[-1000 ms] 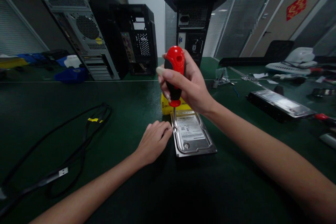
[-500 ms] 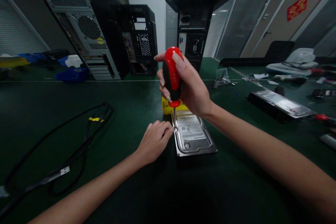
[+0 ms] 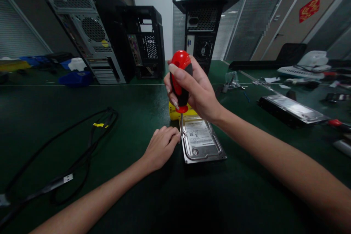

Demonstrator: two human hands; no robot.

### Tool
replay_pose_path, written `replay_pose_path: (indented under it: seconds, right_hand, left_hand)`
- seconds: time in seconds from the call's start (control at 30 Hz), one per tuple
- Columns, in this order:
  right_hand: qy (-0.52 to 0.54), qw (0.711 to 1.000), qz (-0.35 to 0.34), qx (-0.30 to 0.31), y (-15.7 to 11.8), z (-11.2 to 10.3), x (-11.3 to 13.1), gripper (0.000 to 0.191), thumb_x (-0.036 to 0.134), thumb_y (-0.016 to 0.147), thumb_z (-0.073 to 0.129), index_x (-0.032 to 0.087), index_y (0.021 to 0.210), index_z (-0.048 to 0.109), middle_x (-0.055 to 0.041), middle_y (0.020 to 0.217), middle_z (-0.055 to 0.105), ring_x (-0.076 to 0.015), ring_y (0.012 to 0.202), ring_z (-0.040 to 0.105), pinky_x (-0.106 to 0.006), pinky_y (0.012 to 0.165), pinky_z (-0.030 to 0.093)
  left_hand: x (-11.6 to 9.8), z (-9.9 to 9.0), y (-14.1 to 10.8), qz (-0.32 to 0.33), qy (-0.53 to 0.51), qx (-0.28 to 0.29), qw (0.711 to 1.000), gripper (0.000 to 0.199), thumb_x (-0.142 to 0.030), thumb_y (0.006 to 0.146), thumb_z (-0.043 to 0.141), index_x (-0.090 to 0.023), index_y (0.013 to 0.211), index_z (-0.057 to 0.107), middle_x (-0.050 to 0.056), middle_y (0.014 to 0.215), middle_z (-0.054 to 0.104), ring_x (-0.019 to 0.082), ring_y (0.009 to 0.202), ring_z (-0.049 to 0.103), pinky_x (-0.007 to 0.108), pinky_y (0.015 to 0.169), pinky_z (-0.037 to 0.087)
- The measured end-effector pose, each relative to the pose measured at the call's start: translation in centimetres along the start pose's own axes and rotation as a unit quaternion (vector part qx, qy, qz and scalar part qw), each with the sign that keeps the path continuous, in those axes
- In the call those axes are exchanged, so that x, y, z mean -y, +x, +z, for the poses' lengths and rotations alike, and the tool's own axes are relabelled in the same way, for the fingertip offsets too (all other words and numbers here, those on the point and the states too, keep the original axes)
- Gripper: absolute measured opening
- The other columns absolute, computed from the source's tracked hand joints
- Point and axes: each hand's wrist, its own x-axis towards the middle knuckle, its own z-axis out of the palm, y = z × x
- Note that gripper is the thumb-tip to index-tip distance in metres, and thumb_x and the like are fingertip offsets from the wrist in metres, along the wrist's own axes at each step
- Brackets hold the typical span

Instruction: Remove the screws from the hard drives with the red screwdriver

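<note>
My right hand is wrapped around the red and black handle of a screwdriver, its thumb lying across the upper part. The shaft points down, with its tip at the left edge of a silver hard drive. That drive lies label up, its far end by a yellow object that is partly hidden. My left hand rests on the table with fingers bent and pressed together. Its thumb and index fingertips meet at the drive's left edge, beside the screwdriver tip; anything between them is hidden.
A black USB cable curls on the left. Several computer cases stand behind, among them a large tower. On the right are another hard drive, a red-handled tool and a small clear box.
My right hand has turned the screwdriver handle a little, and its thumb has moved left across the handle. The left hand and the hard drive stay nearly still.
</note>
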Motion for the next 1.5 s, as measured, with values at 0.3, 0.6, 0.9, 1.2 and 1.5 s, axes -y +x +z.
replay_pose_path:
  seconds: [0.3, 0.6, 0.9, 1.2, 1.5]
  right_hand:
    - [-0.040, 0.999, 0.000, -0.037, -0.1, -0.1, 0.1, 0.026, 0.041, 0.086, 0.053, 0.024, 0.095, 0.037, 0.0053, 0.069, 0.047, -0.0063, 0.047, 0.045, -0.021, 0.042, 0.036]
    - [-0.045, 0.998, -0.016, -0.049, -0.4, -0.5, 0.0, 0.026, 0.042, 0.086, 0.053, 0.024, 0.095, 0.037, 0.0051, 0.069, 0.048, -0.0068, 0.046, 0.045, -0.021, 0.042, 0.036]
    - [-0.005, 0.998, -0.044, -0.047, -0.4, -0.6, -0.1, 0.025, 0.041, 0.088, 0.053, 0.023, 0.095, 0.037, 0.0039, 0.070, 0.046, -0.0069, 0.047, 0.043, -0.021, 0.042, 0.037]
    - [0.001, 0.997, -0.062, -0.047, -0.2, -0.8, -0.5, 0.027, 0.043, 0.089, 0.053, 0.021, 0.096, 0.037, 0.0053, 0.068, 0.047, -0.0049, 0.047, 0.044, -0.018, 0.043, 0.040]
    - [0.005, 0.997, -0.058, -0.054, -0.3, -0.6, -0.5, 0.025, 0.042, 0.089, 0.052, 0.023, 0.095, 0.037, 0.0054, 0.069, 0.047, -0.0056, 0.047, 0.045, -0.018, 0.042, 0.040]
  left_hand:
    - [-0.1, -0.1, 0.0, -0.006, -0.002, 0.000, 1.000, 0.029, -0.034, 0.097, 0.034, -0.021, 0.079, 0.053, -0.001, 0.083, 0.059, 0.020, 0.085, 0.050, 0.035, 0.076, 0.034]
    - [-0.3, -0.3, 0.0, -0.011, -0.005, 0.004, 1.000, 0.028, -0.033, 0.097, 0.035, -0.021, 0.080, 0.053, -0.001, 0.083, 0.058, 0.020, 0.084, 0.049, 0.035, 0.076, 0.034]
    - [-0.2, -0.2, -0.1, -0.011, -0.008, 0.005, 1.000, 0.029, -0.035, 0.098, 0.034, -0.021, 0.080, 0.053, -0.001, 0.082, 0.057, 0.020, 0.083, 0.049, 0.035, 0.075, 0.033]
    - [0.0, 0.0, 0.0, -0.003, -0.003, -0.001, 1.000, 0.028, -0.033, 0.098, 0.035, -0.020, 0.081, 0.053, 0.000, 0.083, 0.057, 0.020, 0.085, 0.049, 0.035, 0.076, 0.032]
    - [-0.1, -0.1, 0.0, -0.004, 0.000, 0.000, 1.000, 0.028, -0.033, 0.098, 0.035, -0.020, 0.081, 0.053, -0.001, 0.082, 0.057, 0.020, 0.084, 0.049, 0.035, 0.075, 0.032]
